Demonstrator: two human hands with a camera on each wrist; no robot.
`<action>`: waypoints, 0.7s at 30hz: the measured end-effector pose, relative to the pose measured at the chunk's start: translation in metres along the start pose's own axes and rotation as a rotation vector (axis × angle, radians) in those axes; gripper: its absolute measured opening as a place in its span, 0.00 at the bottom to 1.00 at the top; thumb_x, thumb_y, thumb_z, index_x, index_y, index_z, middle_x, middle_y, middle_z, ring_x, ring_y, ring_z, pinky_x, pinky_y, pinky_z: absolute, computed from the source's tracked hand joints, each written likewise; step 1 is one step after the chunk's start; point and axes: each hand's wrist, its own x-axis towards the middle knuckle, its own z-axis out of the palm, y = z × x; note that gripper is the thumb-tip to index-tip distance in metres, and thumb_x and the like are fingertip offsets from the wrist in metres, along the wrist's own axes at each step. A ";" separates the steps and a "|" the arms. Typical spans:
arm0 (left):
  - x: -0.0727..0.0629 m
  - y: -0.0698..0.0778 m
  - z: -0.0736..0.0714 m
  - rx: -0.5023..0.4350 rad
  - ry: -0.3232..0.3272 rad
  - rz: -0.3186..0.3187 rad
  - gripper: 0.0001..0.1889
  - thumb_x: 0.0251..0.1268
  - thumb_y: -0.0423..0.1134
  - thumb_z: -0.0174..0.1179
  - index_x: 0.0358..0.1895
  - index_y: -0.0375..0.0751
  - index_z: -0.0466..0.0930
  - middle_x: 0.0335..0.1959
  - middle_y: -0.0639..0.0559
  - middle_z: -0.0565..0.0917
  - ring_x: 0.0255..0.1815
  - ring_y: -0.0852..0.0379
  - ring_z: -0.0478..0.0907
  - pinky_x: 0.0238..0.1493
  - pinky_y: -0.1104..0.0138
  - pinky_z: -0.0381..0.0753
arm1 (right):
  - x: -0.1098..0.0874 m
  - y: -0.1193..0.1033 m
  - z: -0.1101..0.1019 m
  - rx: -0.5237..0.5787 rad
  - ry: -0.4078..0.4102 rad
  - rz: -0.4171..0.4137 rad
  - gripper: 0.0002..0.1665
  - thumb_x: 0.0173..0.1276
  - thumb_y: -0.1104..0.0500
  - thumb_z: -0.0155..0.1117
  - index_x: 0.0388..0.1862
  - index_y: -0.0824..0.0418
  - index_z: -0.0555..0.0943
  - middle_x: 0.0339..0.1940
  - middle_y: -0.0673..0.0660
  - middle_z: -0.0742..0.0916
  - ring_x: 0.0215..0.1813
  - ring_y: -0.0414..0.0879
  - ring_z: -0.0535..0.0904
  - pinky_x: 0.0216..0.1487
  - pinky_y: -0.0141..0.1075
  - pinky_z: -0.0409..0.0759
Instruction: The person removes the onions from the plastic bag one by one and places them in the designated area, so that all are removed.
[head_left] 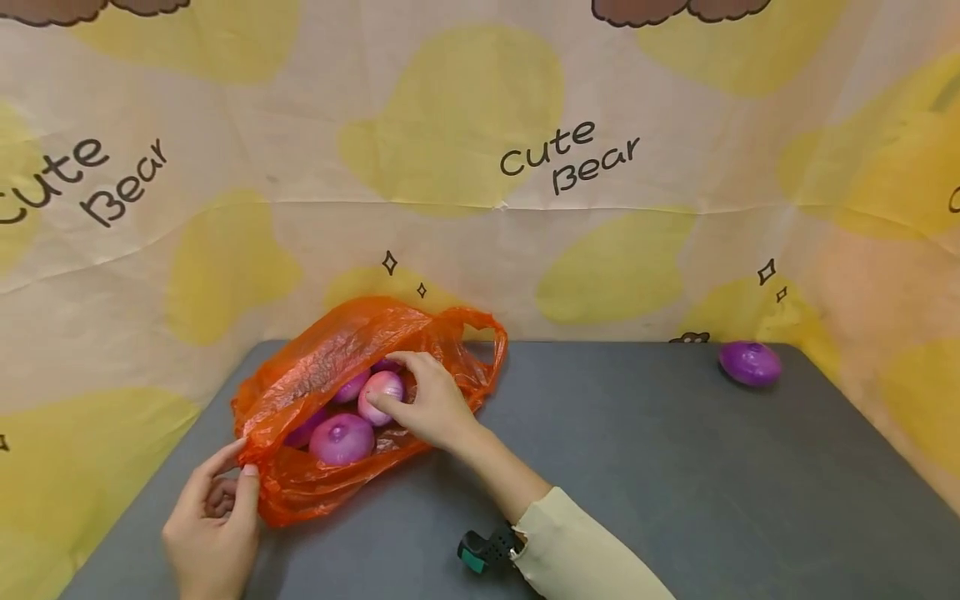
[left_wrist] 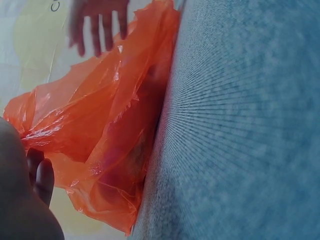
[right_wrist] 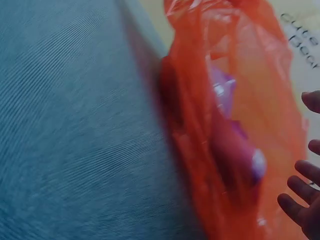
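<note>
An orange plastic bag (head_left: pixel 330 333) lies on its side on the left of the table, its mouth facing me. Inside it are several purple-red onions, among them a large one (head_left: pixel 341 439) in front and a paler one (head_left: pixel 382 396) beside it. My left hand (head_left: pixel 213 517) pinches the bag's left rim between thumb and fingers. My right hand (head_left: pixel 435 404) reaches in at the mouth, its thumb and index finger spread about the paler onion. In the right wrist view, the fingers of the right hand (right_wrist: pixel 302 192) are apart and uncurled, beside the thin orange film.
A lone purple onion (head_left: pixel 750 364) sits at the far right back of the grey table (head_left: pixel 637 467). One bag handle (head_left: pixel 495 350) loops up on the right. A patterned cloth (head_left: pixel 465 125) hangs behind the table's back edge. A dark strap (head_left: pixel 491 548) is at my right wrist.
</note>
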 end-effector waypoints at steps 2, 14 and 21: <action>-0.001 -0.001 0.001 -0.008 -0.002 0.001 0.15 0.65 0.28 0.64 0.54 0.39 0.87 0.36 0.78 0.79 0.20 0.77 0.71 0.20 0.84 0.68 | 0.000 0.006 0.005 -0.009 -0.009 0.017 0.34 0.66 0.41 0.67 0.68 0.51 0.76 0.64 0.53 0.81 0.65 0.49 0.77 0.65 0.44 0.79; 0.002 -0.004 0.003 -0.014 -0.016 0.030 0.16 0.65 0.27 0.64 0.54 0.39 0.86 0.37 0.78 0.79 0.20 0.77 0.71 0.22 0.85 0.69 | -0.002 0.021 0.028 -0.132 -0.099 -0.024 0.42 0.65 0.37 0.66 0.74 0.50 0.71 0.78 0.55 0.72 0.76 0.53 0.69 0.71 0.50 0.76; 0.001 -0.005 0.003 -0.022 -0.021 0.031 0.16 0.64 0.26 0.64 0.54 0.39 0.86 0.36 0.77 0.79 0.20 0.76 0.71 0.22 0.85 0.69 | -0.005 0.024 0.035 -0.204 -0.123 -0.033 0.43 0.65 0.38 0.68 0.76 0.49 0.68 0.76 0.54 0.71 0.74 0.51 0.69 0.72 0.47 0.75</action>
